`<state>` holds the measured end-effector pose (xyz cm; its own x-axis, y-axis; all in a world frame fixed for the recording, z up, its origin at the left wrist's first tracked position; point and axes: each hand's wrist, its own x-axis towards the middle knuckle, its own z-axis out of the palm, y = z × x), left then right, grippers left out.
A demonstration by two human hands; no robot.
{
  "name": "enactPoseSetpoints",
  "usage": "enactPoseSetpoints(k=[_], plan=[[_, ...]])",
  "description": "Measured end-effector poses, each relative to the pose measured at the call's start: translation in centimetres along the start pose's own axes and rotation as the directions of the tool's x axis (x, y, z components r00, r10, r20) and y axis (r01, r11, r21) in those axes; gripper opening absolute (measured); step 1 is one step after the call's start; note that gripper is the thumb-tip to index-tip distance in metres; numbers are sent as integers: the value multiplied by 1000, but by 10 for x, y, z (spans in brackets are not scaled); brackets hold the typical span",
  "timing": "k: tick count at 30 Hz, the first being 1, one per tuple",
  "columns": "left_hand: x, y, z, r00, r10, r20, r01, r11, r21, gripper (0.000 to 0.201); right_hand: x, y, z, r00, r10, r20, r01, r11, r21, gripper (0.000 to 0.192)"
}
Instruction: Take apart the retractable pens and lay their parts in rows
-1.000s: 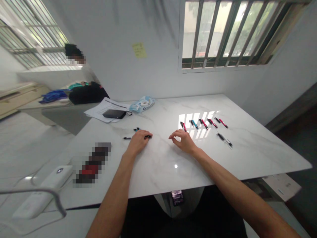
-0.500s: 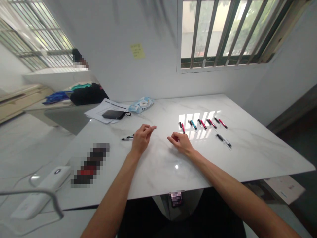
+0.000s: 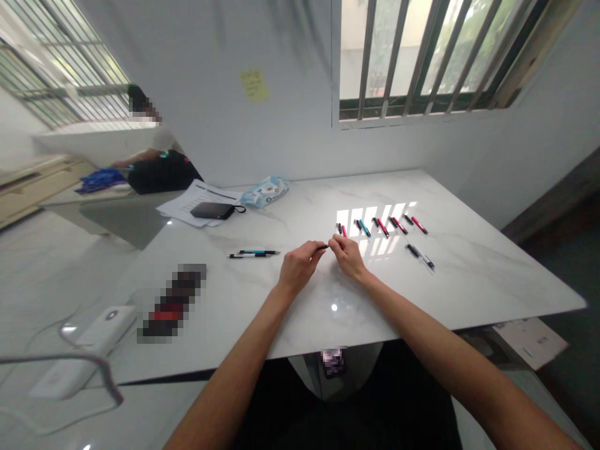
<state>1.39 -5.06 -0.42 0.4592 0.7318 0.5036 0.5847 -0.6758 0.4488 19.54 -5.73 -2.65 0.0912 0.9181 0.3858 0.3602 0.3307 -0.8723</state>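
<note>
My left hand (image 3: pixel 300 267) and my right hand (image 3: pixel 347 257) meet above the middle of the white table. A thin black pen (image 3: pixel 325 247) shows between their fingertips; the left fingers pinch it, and the right fingers are closed at its other end. Most of the pen is hidden in the hands. Left of my left hand lie a blue-and-black pen (image 3: pixel 257 252) and a white-and-black pen (image 3: pixel 250 255), side by side. Just beyond my right hand begins a row of red pens (image 3: pixel 400 225) and a blue pen (image 3: pixel 365 229), with black caps beside them. Nearer lies a clear pen (image 3: pixel 426 261) with a black cap.
On the marble-patterned table (image 3: pixel 492 269), papers (image 3: pixel 175 205), a black pouch (image 3: pixel 213 210) and a wipes packet (image 3: pixel 265 192) lie at the back left. A white power bank-like box (image 3: pixel 110 322) and a grey cable (image 3: pixel 100 369) are at left. Another person is behind the partition.
My left hand has moved right, away from the two pens on the left, and now meets my right hand with a black pen between them. The view has shifted slightly.
</note>
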Motion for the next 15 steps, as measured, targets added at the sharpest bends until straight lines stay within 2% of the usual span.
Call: enactPoseSetpoints(k=[5, 7, 11, 15], plan=[[-5, -5, -1, 998, -68, -5, 68, 996, -51, 29, -1, -4, -2, 991, -69, 117, 61, 996, 72, 29], [-5, -5, -1, 997, -81, -8, 80, 993, -81, 29, -1, -5, -2, 991, -68, 111, 56, 993, 106, 29], [-3, -3, 0, 997, -77, -2, 76, 989, -128, 25, 1, -6, -2, 998, -1, 66, -7, 991, 130, 41], [-3, -3, 1, 993, -116, 5, 115, 976, -187, 23, 3, -5, -6, 997, -39, 73, 27, 987, 157, 37]])
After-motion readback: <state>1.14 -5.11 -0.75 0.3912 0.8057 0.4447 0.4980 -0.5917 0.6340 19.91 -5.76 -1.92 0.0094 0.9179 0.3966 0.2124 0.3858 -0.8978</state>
